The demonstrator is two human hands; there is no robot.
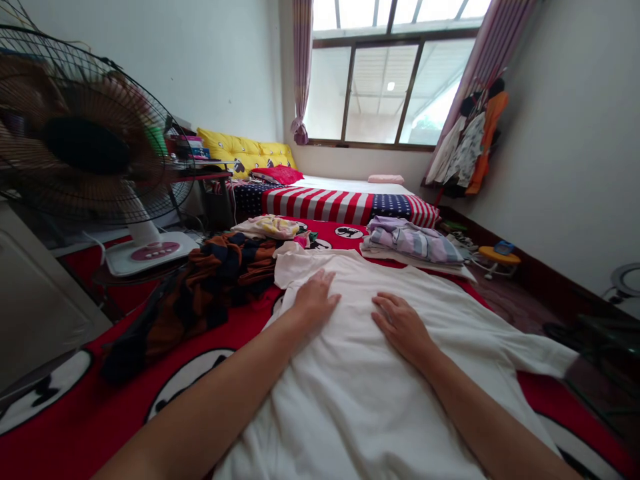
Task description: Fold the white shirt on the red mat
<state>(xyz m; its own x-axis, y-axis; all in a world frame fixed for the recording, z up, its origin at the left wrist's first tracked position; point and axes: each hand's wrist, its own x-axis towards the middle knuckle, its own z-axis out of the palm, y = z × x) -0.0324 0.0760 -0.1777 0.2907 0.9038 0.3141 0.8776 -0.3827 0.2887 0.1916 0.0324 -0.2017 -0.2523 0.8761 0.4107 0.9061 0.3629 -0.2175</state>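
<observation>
A white T-shirt lies spread over the red patterned bedcover, with soft wrinkles across it. One sleeve reaches out to the right, past the bed's edge. My left hand rests on the upper left part of the shirt, fingers stretched forward. On the shirt's upper middle lies my right hand, palm down with its fingers extended. Neither hand grips anything. To the left of the shirt sits a heap of dark and rust-brown clothes. Folded lilac and grey striped clothes are stacked beyond it at the right.
A large standing fan is close on the left. Light yellow clothes lie at the far side. Behind is another bed with a flag-striped cover. A small orange stool stands on the floor at right; garments hang on the wall.
</observation>
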